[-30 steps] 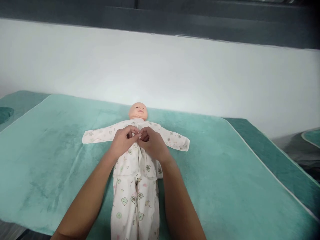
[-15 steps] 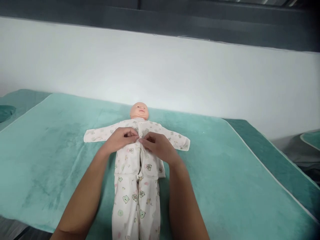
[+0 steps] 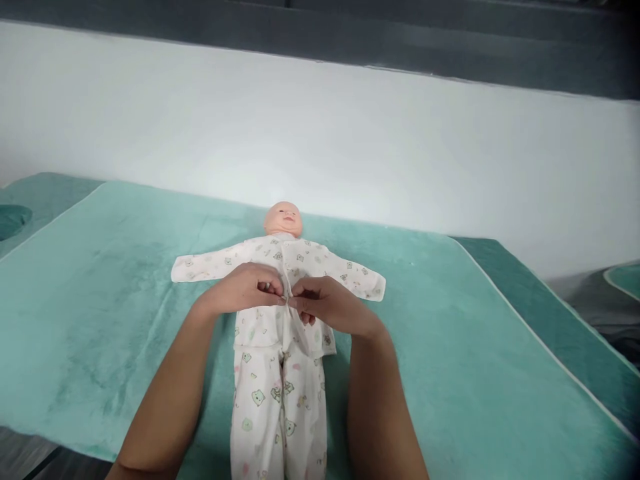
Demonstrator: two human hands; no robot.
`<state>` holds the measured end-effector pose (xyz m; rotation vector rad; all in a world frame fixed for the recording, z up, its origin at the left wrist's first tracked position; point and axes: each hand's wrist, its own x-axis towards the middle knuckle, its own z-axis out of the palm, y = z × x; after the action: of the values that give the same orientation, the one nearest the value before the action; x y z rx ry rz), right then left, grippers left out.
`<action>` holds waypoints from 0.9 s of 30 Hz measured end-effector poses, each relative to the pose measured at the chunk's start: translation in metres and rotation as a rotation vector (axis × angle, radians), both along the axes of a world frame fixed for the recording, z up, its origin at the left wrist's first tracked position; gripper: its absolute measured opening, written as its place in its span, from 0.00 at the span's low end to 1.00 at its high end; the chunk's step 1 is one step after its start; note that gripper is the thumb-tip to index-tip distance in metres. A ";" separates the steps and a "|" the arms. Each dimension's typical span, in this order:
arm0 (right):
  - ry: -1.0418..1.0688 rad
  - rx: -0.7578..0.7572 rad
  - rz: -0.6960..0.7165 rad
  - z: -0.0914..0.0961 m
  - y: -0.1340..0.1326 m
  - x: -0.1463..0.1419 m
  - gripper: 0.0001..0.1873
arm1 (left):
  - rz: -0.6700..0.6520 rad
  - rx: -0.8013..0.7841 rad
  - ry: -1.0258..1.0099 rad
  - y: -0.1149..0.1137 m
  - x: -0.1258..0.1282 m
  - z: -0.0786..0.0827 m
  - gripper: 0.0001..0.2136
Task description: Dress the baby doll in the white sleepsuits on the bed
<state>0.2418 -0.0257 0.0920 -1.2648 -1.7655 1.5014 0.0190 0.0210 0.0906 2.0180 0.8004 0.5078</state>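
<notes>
A baby doll (image 3: 283,219) lies on its back on a teal towel (image 3: 100,280), arms spread, dressed in a white printed shirt (image 3: 305,257) and matching trousers (image 3: 277,407). My left hand (image 3: 245,288) and my right hand (image 3: 327,305) meet over the doll's belly. Each pinches one edge of the shirt's front opening, fingertips touching at the middle. The doll's hands are hidden inside the sleeves.
The towel covers a darker green padded table (image 3: 550,313) that stands against a white wall (image 3: 350,140). Another teal-covered surface (image 3: 625,277) shows at the far right edge. A dark green shape (image 3: 13,220) lies at the far left.
Both hands have slid down the shirt front from the doll's chest to its belly, still pinching the opening's edges. The view has shifted slightly.
</notes>
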 end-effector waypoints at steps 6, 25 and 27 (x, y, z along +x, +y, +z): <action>0.237 -0.029 -0.035 -0.007 0.005 -0.004 0.20 | -0.080 -0.315 -0.165 0.004 -0.006 -0.002 0.13; 0.284 -0.087 0.070 -0.018 0.014 0.004 0.19 | -0.068 -0.380 -0.119 0.007 0.002 -0.012 0.14; 0.286 -0.092 0.076 -0.019 0.014 0.005 0.20 | -0.063 -0.381 -0.118 0.007 0.001 -0.012 0.14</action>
<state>0.2465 -0.0122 0.0730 -0.9766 -1.5885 1.7283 0.0205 0.0282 0.0787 1.6408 0.6998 0.4002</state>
